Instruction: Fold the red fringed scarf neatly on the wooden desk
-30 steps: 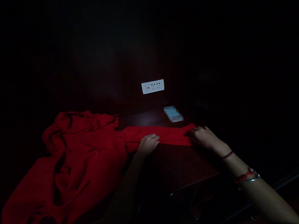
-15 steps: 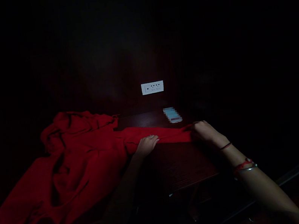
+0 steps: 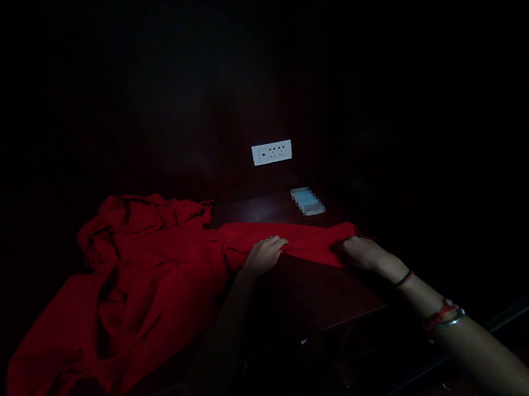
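Red, crumpled, fringed fabric [image 3: 155, 270] is sprawling from the lower left to the centre of the frame, narrowing into a strip right of centre. It is lying over a dark reddish-brown wooden table [image 3: 331, 295]. The right hand [image 3: 362, 253], right of centre, is holding the strip's end in curled fingers. The left hand [image 3: 265, 256], near the centre, is resting on the strip, fingers bent; I cannot tell whether it is gripping. Above, a white rectangular wall socket [image 3: 272, 152] is showing; below that, a pale-blue pixelated rectangle [image 3: 307, 201] is lying on the table.
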The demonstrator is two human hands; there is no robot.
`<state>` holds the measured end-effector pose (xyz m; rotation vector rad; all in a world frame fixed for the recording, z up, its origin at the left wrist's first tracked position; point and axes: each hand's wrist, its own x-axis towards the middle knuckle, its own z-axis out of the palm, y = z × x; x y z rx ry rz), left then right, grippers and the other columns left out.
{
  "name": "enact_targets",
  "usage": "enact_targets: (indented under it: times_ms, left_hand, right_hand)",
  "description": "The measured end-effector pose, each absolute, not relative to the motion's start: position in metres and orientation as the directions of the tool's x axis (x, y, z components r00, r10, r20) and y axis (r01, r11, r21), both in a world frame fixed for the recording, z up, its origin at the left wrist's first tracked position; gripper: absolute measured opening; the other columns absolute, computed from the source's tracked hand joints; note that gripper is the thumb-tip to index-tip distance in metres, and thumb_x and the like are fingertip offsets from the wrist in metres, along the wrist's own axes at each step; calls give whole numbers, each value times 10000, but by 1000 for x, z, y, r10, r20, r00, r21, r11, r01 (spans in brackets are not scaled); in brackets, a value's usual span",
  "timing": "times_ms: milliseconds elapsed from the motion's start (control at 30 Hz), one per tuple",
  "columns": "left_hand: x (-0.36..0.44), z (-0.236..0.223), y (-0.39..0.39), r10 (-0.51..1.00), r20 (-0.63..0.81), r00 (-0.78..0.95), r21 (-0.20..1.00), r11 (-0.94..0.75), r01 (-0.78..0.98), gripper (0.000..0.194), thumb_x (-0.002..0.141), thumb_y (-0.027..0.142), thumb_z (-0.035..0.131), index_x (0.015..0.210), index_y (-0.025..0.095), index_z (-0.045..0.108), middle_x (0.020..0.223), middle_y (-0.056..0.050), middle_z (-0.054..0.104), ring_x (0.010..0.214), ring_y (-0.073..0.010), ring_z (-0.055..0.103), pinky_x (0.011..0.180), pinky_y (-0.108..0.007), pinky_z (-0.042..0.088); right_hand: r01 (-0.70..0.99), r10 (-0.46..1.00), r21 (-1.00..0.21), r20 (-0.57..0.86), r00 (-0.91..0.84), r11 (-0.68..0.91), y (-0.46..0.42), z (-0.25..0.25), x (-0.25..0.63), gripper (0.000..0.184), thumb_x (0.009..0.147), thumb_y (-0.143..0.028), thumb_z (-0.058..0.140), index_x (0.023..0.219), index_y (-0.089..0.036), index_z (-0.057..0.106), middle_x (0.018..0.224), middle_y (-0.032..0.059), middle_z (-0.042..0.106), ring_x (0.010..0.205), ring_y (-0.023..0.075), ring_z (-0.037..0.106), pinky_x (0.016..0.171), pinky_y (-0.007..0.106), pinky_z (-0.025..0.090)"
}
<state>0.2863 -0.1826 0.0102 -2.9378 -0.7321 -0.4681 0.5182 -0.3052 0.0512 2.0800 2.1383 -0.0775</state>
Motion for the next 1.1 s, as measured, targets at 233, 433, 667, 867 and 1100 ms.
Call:
enact_targets:
  times_ms: [233,433,667,867,1100]
  left_hand:
    - [288,7,-181,509,302,806,-28,-841,541,242,880,261,307,952,180,523,929,-34,577,863,-151,535,741,-249,407]
    - [288,11,-185,442,276,854,0,-888,460,185,824,221,405,956,183,529,962,-28,569,884,-147,524,782,-246,397]
    - [293,7,-186,422,225,878,4,-902,432,256,797,178,412,1021,206,533,1013,-31,568,943,-161,511,839,-276,384]
    - [291,6,-185,412,228,882,-1,-906,423,236,792,195,426,1002,196,536,978,-30,574,909,-159,522,807,-265,399]
    - [294,9,-191,372,220,902,27,-926,375,277,769,179,453,1034,211,526,1031,-24,562,952,-159,506,838,-266,383]
  right_hand:
    - [981,907,102,407,109,-164,-308,67,518,250,821,-119,292,936,-125,513,910,110,586,832,189,538,731,280,364]
    - [1000,997,8,76,-15,14,-327,48,522,320,767,-107,394,1073,-141,483,971,116,580,860,179,550,719,253,381]
    - [983,985,-138,142,-100,120,-322,43,522,253,820,-189,387,975,-157,585,998,94,587,856,161,562,753,250,413]
    - [969,979,-163,116,-167,185,-315,35,516,228,803,-171,419,949,-157,594,976,87,598,865,161,563,752,236,413]
    - [978,978,-31,16,-208,209,-319,35,511,260,817,-169,384,987,-182,581,988,85,594,884,167,568,745,238,414]
